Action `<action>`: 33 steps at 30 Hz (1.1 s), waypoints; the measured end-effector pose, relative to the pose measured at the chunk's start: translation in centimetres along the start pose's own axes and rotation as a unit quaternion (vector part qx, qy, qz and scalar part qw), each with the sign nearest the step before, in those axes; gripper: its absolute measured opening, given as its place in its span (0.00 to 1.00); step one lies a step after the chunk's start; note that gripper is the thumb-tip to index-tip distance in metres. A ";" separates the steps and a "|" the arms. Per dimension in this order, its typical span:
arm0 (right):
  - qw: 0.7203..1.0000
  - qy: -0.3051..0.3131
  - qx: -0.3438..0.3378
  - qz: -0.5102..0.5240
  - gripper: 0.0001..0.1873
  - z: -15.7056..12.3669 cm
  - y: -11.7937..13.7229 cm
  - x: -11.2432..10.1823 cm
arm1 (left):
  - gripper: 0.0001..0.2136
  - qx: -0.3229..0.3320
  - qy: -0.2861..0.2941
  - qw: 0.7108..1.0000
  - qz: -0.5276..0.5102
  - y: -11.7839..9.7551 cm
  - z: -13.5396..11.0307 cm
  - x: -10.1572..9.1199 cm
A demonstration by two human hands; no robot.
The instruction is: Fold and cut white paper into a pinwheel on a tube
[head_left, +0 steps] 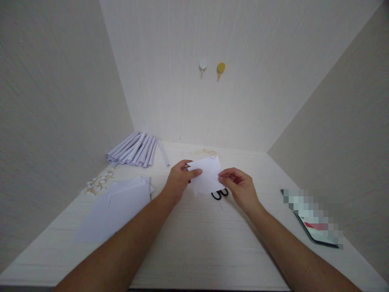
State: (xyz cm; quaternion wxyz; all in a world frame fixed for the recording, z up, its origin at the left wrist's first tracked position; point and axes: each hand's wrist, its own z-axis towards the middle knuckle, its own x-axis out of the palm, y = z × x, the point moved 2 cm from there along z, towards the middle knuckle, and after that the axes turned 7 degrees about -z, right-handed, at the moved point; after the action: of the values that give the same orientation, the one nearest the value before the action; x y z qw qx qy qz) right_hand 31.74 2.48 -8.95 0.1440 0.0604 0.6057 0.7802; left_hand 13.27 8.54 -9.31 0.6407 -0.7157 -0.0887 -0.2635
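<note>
A piece of white paper is held up between both hands above the middle of the table. My left hand grips its left side, with the thumb lying on the front face and the fingers behind. At the lower right edge, my right hand pinches the paper between thumb and fingertips. Black scissor handles stick out just below the paper, lying on the tabletop. The scissor blades are hidden under it.
Rolled white paper tubes lie piled at the back left, with one loose tube beside them. Nearer sits a stack of white sheets by some small white-and-tan pieces. A blurred flat device lies right. Two hooks are on the back wall.
</note>
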 end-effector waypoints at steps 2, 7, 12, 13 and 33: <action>1.000 0.001 0.019 -0.008 0.09 -0.1 0.1 0.1 | 0.19 -0.030 0.031 0.999 -0.002 0.1 -0.3 0.3; 0.999 0.015 0.052 0.001 0.11 -0.3 0.2 0.3 | 0.18 -0.041 0.043 0.994 0.096 0.4 -0.7 0.3; 0.997 0.049 0.048 0.020 0.08 -0.3 0.4 0.2 | 0.21 -0.017 0.007 0.992 0.124 0.5 -0.1 -0.4; 0.997 0.055 0.041 0.021 0.08 -0.3 0.4 0.2 | 0.22 -0.014 0.006 0.992 0.124 0.5 0.0 -0.4; 0.998 0.061 0.029 -0.019 0.13 -0.4 0.4 0.4 | 0.20 -0.003 0.008 0.995 0.099 0.3 0.0 -0.3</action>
State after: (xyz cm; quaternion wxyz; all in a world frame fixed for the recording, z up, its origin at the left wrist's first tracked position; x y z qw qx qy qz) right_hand 31.16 2.12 -8.66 0.1196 0.0051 0.6370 0.7615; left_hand 13.10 8.53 -9.71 0.6622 -0.7207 -0.0110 -0.2048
